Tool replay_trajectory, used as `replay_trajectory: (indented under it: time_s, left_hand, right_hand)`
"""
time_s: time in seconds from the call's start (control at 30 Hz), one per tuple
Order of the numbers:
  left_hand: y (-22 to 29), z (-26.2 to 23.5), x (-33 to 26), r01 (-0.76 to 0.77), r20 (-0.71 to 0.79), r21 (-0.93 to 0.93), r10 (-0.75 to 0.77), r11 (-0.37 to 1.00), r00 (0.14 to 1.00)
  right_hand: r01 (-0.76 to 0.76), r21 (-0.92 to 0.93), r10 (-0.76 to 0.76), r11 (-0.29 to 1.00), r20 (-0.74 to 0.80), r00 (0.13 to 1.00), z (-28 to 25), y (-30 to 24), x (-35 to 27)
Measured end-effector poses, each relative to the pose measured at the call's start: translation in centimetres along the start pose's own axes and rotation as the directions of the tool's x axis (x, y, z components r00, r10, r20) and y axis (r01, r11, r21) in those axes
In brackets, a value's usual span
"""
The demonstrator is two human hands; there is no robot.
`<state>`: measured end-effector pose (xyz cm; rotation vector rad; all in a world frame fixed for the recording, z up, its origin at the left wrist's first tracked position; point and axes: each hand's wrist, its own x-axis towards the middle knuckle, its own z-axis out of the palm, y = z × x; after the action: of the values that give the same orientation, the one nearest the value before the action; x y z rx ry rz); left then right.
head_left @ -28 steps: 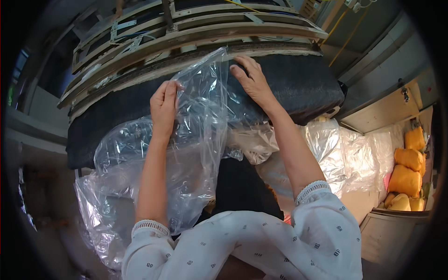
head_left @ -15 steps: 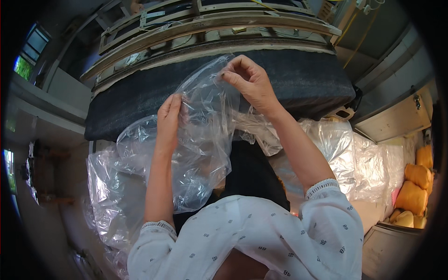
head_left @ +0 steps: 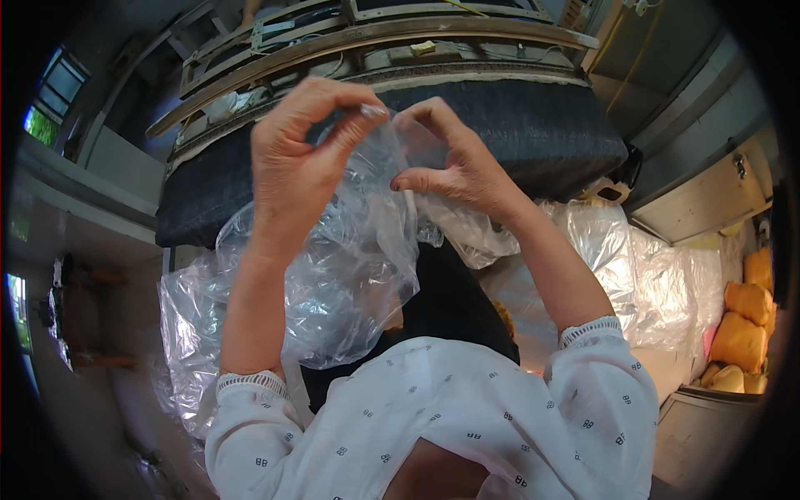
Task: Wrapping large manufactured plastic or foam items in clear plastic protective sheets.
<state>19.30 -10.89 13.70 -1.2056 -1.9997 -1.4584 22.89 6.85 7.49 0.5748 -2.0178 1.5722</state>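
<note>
A crumpled sheet of clear plastic film (head_left: 358, 258) hangs in front of me and drapes down over my lap. My left hand (head_left: 304, 158) is raised at its upper edge, thumb and fingertips pinched together on the film. Close by on the right is my right hand (head_left: 454, 162), its thumb and index finger spread apart in a C shape. Part of the film shows in the gap between them, and the fingertips seem to touch its edge. Whether the film is a bag or a single sheet I cannot tell.
A dark cloth-covered bench edge (head_left: 517, 125) runs across ahead, with a wooden frame (head_left: 375, 37) behind it. More clear plastic (head_left: 592, 258) lies spread at right, and some at lower left. Orange bundles (head_left: 742, 333) sit at far right near a cabinet door (head_left: 708, 200).
My left hand has risen to the film's top edge, beside my right hand. The right thumb and index finger, pinched on the film before, have spread apart.
</note>
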Motion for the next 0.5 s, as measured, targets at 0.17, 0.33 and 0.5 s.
replay_trajectory:
  time_s: [0.17,0.33,0.5]
  left_hand:
    - [0.4,-4.6,2.0,-0.119,-0.328,-0.248,0.032,0.962,0.944]
    - [-4.6,-10.9,0.8,0.072,-0.654,-0.079,-0.106,0.994,0.749]
    - [-21.5,-19.5,-8.8,0.454,-0.519,0.499,-0.164,0.739,0.839]
  right_hand:
    - [-0.244,-0.456,0.345,0.856,0.153,0.926,-3.0,4.8,-7.7]
    - [-0.477,-0.732,0.462,0.488,-0.247,0.852,-13.2,9.5,-19.3]
    - [-0.642,-0.765,0.228,-0.041,-0.633,0.74,-31.1,4.4,-22.2]
